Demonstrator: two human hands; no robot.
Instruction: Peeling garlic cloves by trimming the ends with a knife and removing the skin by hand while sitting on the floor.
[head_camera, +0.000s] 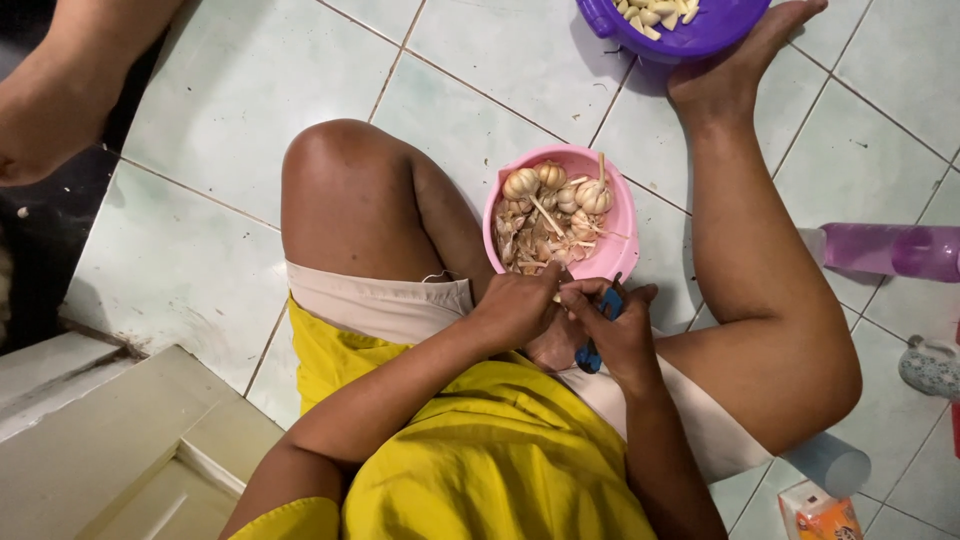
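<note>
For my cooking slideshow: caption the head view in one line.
Seated on a tiled floor, left hand and right hand, gripping a blue-handled tool, work beside a pink bowl of garlic.

Orange-white packet (822, 512), bottom-right floor

The bowl (610, 250) of garlic (553, 215) is pink, the bulbs cream and tan with papery beige skins. The tool (597, 330) in the right hand (618, 335) has a blue handle. Farther off, a purple bowl (690, 35) holds pale peeled cloves (658, 12). The shirt (480, 450) is bright yellow, the shorts (385, 300) beige, the floor (230, 110) pale greenish-white tile with dark grout lines.
</note>
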